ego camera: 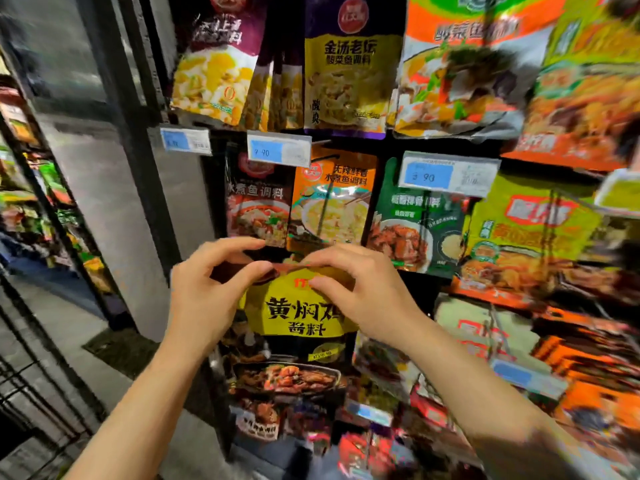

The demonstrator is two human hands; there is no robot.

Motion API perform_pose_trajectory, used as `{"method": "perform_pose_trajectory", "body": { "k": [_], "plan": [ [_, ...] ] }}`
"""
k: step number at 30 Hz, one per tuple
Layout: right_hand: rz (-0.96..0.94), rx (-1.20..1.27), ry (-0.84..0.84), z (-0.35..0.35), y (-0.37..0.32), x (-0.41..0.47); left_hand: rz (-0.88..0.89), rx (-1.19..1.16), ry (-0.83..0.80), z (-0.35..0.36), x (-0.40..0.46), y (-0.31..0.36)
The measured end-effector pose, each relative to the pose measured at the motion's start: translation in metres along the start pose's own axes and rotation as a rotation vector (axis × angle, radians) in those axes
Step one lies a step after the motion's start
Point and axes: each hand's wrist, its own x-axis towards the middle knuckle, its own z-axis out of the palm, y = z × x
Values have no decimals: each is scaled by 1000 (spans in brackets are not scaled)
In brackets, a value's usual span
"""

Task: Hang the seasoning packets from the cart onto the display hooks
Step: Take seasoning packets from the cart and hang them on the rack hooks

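Both hands are raised in front of a wall of hanging seasoning packets. The left hand (pixel 207 289) and the right hand (pixel 360 289) hold the top edge of a yellow-and-black seasoning packet (pixel 298 323) between them. The left grip is a pinch: thumb and forefinger close on the packet's upper left corner, the other fingers arched above it. The right grip closes on the upper right part of the same edge, with the fingers curled over the front of the packet and the thumb hidden behind it. The packet hangs upright below the hands, its yellow label with large black characters facing out and a picture of a braised dish (pixel 287 379) on its dark lower half. Whether its top is already on a hook cannot be told, since the hands cover that spot.

Directly above the hands hang a dark red packet (pixel 258 202) and an orange packet (pixel 332 199), side by side, with a green packet (pixel 415 220) to their right. A blue-and-white price tag (pixel 278 152) sits above the red and orange packets, and another price tag (pixel 448 176) overlaps the top of the green one. In the row higher up hangs a purple-and-yellow packet (pixel 349 71). More packets, blurred, fill the right side of the display. At the lower left, the black wire grid of a cart (pixel 31 368) shows against the grey floor
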Motion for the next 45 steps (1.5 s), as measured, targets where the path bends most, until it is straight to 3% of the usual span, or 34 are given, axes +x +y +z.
{"method": "perform_pose_trajectory", "body": {
  "k": [4,8,12,16,23,34,40,45],
  "plan": [
    [127,-12,195,-26,-16,-55,52,-137,-134,27,-19,20],
    [175,-179,295,-63,-27,-103,101,-230,-247,62,-37,41],
    [243,-285,363,-96,-37,-146,-141,-504,-462,95,-65,59],
    [289,-318,468,-131,-43,-171,-217,-618,-633,127,-97,65],
    [309,-329,537,-165,-44,-190,-247,-685,-666,158,-107,89],
    [564,-170,743,-207,-23,-225,-138,-732,-641,181,-102,131],
    [671,-135,892,-234,11,-256,-2,-620,-652,223,-119,158],
    [643,-83,939,-266,60,-270,53,-543,-633,267,-121,181]
  ]
}}
